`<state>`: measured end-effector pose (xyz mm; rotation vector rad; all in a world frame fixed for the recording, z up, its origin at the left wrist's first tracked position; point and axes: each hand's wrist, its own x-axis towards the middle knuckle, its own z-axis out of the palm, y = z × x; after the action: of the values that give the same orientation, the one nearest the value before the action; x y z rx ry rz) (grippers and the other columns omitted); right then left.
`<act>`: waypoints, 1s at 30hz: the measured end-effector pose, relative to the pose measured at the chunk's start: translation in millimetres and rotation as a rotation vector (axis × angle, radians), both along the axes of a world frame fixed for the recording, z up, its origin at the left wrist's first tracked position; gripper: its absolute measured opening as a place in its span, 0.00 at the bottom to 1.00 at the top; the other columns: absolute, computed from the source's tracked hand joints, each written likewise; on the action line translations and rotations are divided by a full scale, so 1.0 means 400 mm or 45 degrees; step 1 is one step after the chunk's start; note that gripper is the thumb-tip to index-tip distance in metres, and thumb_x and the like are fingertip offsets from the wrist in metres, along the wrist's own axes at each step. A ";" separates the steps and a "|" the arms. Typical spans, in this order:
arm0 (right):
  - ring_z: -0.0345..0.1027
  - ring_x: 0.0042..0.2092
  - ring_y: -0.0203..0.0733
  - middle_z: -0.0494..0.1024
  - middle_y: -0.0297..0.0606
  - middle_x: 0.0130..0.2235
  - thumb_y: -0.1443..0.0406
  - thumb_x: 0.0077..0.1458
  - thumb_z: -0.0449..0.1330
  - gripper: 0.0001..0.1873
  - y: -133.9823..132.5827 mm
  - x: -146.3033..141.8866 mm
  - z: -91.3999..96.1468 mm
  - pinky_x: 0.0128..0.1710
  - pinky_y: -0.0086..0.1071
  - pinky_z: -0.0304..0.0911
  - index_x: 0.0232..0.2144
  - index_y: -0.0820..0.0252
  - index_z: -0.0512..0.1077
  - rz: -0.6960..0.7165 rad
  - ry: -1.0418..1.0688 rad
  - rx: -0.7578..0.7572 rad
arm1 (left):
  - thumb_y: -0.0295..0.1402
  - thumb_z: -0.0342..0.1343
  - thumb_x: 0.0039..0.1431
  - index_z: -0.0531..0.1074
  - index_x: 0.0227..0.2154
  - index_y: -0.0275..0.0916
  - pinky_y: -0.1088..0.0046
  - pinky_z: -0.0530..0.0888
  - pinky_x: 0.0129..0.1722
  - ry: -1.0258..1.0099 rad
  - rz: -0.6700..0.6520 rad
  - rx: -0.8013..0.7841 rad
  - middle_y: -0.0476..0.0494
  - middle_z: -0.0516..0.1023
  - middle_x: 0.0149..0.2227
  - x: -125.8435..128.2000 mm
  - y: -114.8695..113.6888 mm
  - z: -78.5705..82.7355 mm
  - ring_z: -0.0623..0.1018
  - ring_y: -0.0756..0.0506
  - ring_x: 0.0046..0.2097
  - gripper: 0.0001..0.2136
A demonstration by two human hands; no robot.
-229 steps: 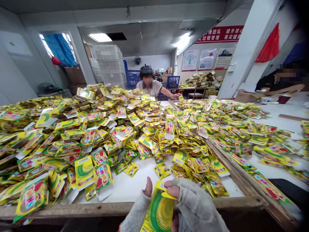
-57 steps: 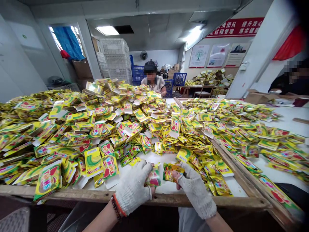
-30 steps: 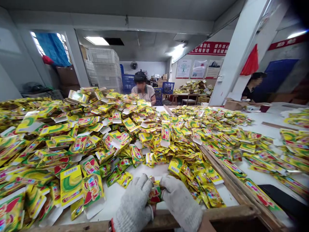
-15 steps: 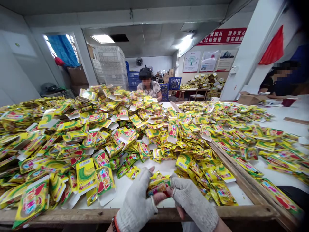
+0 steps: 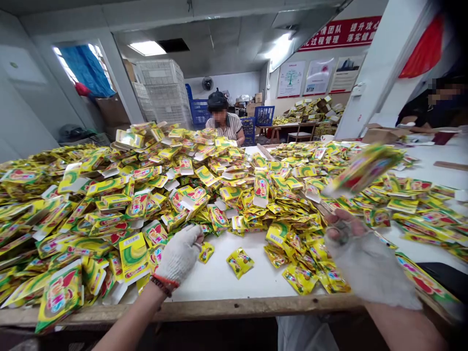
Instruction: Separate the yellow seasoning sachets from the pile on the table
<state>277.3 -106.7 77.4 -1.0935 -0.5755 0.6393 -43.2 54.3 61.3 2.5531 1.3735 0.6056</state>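
Observation:
My right hand (image 5: 360, 258), in a white knit glove with bare fingertips, is blurred at the right over the wooden divider. Its fingers are loosely apart. Just beyond them a smeared yellow candy box (image 5: 365, 170) is in the air, seemingly free of the fingers. On the left, my gloved left hand (image 5: 181, 256) lies at the near edge of the box pile, its fingers curled together; what they hold, if anything, is hidden. Small yellow candy packets lie near it: one (image 5: 206, 252) by the fingertips, another (image 5: 240, 262) alone on the white tabletop (image 5: 256, 287).
A large heap of yellow boxes (image 5: 142, 204) covers the left and middle. Loose packets (image 5: 300, 278) are piled right of centre. A wooden rail (image 5: 234, 308) edges the table in front. More boxes (image 5: 417, 209) lie beyond the divider. One person (image 5: 224, 124) sits opposite, another (image 5: 431, 109) far right.
Both hands held a box together before. My right hand has swung right, and the box has left it into the air. My left hand has moved left to the pile. One packet now lies uncovered mid-table.

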 end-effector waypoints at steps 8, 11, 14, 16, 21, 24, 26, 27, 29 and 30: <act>0.66 0.29 0.37 0.74 0.38 0.31 0.65 0.56 0.52 0.10 0.131 -0.221 -0.094 0.30 0.29 0.62 0.36 0.61 0.73 0.653 -0.952 -0.537 | 0.27 0.48 0.57 0.71 0.39 0.39 0.68 0.69 0.41 0.258 0.091 0.085 0.40 0.74 0.43 0.040 0.058 -0.033 0.75 0.41 0.43 0.09; 0.68 0.39 0.40 0.73 0.43 0.45 0.67 0.52 0.58 0.14 0.184 -0.277 -0.132 0.39 0.31 0.62 0.43 0.60 0.73 0.716 -1.524 -0.615 | 0.28 0.46 0.59 0.71 0.35 0.40 0.69 0.69 0.41 0.258 0.056 0.088 0.42 0.75 0.40 0.045 0.036 -0.033 0.75 0.43 0.42 0.08; 0.68 0.37 0.40 0.70 0.43 0.48 0.65 0.46 0.64 0.20 0.196 -0.287 -0.129 0.35 0.31 0.60 0.44 0.59 0.72 0.730 -1.723 -0.818 | 0.32 0.45 0.62 0.70 0.32 0.40 0.70 0.69 0.44 0.089 0.018 0.049 0.45 0.75 0.37 0.022 0.003 -0.026 0.74 0.45 0.42 0.09; 0.68 0.35 0.38 0.70 0.41 0.46 0.65 0.45 0.64 0.15 0.190 -0.283 -0.121 0.33 0.30 0.58 0.39 0.60 0.73 0.753 -1.725 -0.858 | 0.35 0.47 0.62 0.70 0.34 0.39 0.69 0.70 0.44 -0.261 0.035 -0.122 0.45 0.76 0.38 0.005 -0.021 -0.028 0.74 0.44 0.43 0.09; 0.69 0.38 0.42 0.75 0.43 0.39 0.71 0.48 0.57 0.11 0.171 -0.260 -0.133 0.36 0.32 0.59 0.36 0.62 0.74 0.764 -1.703 -0.849 | 0.42 0.60 0.51 0.66 0.50 0.40 0.71 0.76 0.30 -1.124 0.157 -0.891 0.43 0.76 0.42 0.009 -0.070 -0.062 0.76 0.45 0.37 0.24; 0.70 0.43 0.45 0.76 0.46 0.43 0.71 0.48 0.56 0.23 0.169 -0.254 -0.137 0.42 0.33 0.61 0.50 0.62 0.70 0.744 -1.698 -0.851 | 0.39 0.65 0.45 0.68 0.47 0.40 0.72 0.77 0.29 -1.269 0.207 -1.017 0.45 0.75 0.40 0.030 -0.087 -0.082 0.76 0.47 0.35 0.25; 0.71 0.44 0.47 0.77 0.45 0.44 0.67 0.49 0.58 0.23 0.170 -0.260 -0.126 0.42 0.34 0.62 0.50 0.59 0.70 0.733 -1.715 -0.851 | 0.38 0.66 0.43 0.69 0.41 0.40 0.75 0.75 0.26 -1.322 0.224 -1.043 0.50 0.75 0.34 0.039 -0.093 -0.092 0.74 0.50 0.30 0.21; 0.71 0.43 0.48 0.77 0.45 0.43 0.64 0.49 0.59 0.20 0.172 -0.264 -0.118 0.41 0.34 0.63 0.47 0.58 0.73 0.717 -1.729 -0.861 | 0.38 0.67 0.42 0.69 0.39 0.41 0.76 0.73 0.24 -1.355 0.220 -1.063 0.53 0.74 0.29 0.041 -0.092 -0.097 0.73 0.51 0.26 0.20; 0.73 0.38 0.49 0.78 0.45 0.40 0.60 0.44 0.62 0.18 0.177 -0.272 -0.105 0.35 0.35 0.63 0.40 0.57 0.76 0.667 -1.761 -0.903 | 0.38 0.68 0.38 0.68 0.33 0.41 0.80 0.66 0.19 -1.453 0.213 -1.074 0.58 0.67 0.21 0.041 -0.083 -0.107 0.66 0.54 0.20 0.19; 0.72 0.36 0.49 0.78 0.45 0.41 0.59 0.41 0.65 0.18 0.179 -0.273 -0.103 0.32 0.34 0.63 0.38 0.57 0.77 0.645 -1.773 -0.925 | 0.39 0.68 0.37 0.68 0.32 0.42 0.80 0.65 0.18 -1.471 0.186 -1.079 0.59 0.66 0.20 0.041 -0.074 -0.110 0.65 0.54 0.20 0.19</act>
<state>168.3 -34.9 36.4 -2.0747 -1.9616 0.4262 -27.0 24.5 17.1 1.0799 0.9986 0.9933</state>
